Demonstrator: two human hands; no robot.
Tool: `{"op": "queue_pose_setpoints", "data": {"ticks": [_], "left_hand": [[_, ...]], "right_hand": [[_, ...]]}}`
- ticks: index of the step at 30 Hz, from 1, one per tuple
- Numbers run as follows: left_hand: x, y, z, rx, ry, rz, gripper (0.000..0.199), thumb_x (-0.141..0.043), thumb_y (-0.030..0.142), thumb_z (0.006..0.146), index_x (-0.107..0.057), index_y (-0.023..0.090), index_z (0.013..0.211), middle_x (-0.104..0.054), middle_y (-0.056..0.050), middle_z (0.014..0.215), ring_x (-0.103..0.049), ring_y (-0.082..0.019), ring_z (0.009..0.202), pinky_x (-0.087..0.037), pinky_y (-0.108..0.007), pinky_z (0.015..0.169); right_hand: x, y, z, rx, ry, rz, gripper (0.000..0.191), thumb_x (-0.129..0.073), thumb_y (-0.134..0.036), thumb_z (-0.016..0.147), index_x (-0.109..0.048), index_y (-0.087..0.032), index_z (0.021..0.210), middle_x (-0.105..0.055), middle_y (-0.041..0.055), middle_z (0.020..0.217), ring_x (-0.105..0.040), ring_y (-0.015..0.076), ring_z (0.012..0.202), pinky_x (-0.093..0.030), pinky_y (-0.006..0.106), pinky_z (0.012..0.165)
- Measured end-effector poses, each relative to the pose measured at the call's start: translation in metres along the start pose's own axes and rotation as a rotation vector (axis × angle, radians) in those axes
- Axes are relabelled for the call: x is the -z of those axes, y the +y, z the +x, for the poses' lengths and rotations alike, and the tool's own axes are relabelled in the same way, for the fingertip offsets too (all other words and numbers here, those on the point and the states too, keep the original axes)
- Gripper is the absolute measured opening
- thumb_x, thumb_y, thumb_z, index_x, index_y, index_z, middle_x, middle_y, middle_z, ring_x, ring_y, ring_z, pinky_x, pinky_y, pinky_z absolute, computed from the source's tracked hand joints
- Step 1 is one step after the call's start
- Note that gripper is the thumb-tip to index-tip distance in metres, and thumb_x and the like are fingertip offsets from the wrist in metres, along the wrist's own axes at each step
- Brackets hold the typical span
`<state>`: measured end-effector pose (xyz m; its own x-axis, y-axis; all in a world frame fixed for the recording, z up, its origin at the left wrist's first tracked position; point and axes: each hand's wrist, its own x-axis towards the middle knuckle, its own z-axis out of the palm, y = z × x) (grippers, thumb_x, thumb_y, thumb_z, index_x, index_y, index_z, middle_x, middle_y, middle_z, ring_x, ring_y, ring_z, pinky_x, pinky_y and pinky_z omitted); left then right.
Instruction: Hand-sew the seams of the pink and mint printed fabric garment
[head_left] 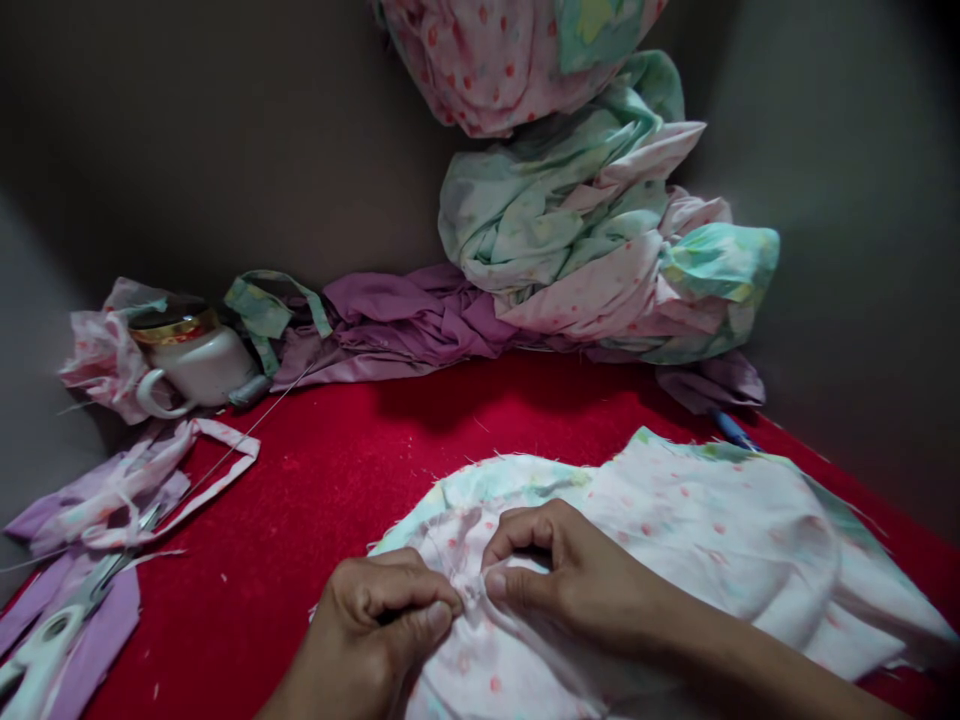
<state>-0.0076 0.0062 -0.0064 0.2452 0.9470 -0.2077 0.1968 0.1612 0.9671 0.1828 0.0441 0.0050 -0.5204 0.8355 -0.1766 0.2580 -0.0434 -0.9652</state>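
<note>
A pale pink cloth with red dots point(697, 520), edged with green and yellow fabric, lies spread over a red surface. At its gathered part, my left hand point(386, 620) pinches the fabric between thumb and forefinger. My right hand point(559, 575) is just to the right, thumb and forefinger also closed on the gathered cloth. The fingertips of both hands are close together, a small gap apart. Any needle between them is too small to make out.
White-handled scissors point(56, 640) rest on purple scraps point(97, 670) at the left. A white mug point(195, 365) and a small thread spool point(250, 391) stand behind. Bundled green and pink cloth point(555, 220) sits at the back on purple fabric point(420, 320). A blue object point(733, 430) lies at right.
</note>
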Motion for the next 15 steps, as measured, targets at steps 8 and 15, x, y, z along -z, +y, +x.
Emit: {"op": "queue_pose_setpoints", "data": {"ticks": [8, 15], "left_hand": [[-0.011, 0.003, -0.001, 0.083, 0.109, 0.038, 0.012, -0.062, 0.026, 0.069, -0.063, 0.015, 0.063, -0.051, 0.002, 0.054, -0.047, -0.011, 0.053, -0.035, -0.021, 0.047], [-0.015, 0.006, -0.008, -0.291, 0.157, 0.255, 0.019, -0.05, 0.017, 0.079, -0.055, 0.021, 0.096, -0.055, 0.0, 0.069, -0.051, -0.013, 0.06, -0.04, -0.023, 0.054]], "right_hand": [[-0.003, 0.003, 0.0, 0.009, 0.01, -0.029, 0.009, -0.057, -0.013, 0.067, -0.066, -0.014, 0.068, -0.06, -0.0001, 0.065, -0.051, 0.0121, 0.064, -0.037, 0.02, 0.059], [-0.005, 0.002, 0.0, 0.006, 0.027, 0.001, 0.011, -0.055, -0.01, 0.067, -0.065, -0.014, 0.068, -0.061, -0.0008, 0.063, -0.052, 0.0114, 0.063, -0.037, 0.019, 0.058]]}}
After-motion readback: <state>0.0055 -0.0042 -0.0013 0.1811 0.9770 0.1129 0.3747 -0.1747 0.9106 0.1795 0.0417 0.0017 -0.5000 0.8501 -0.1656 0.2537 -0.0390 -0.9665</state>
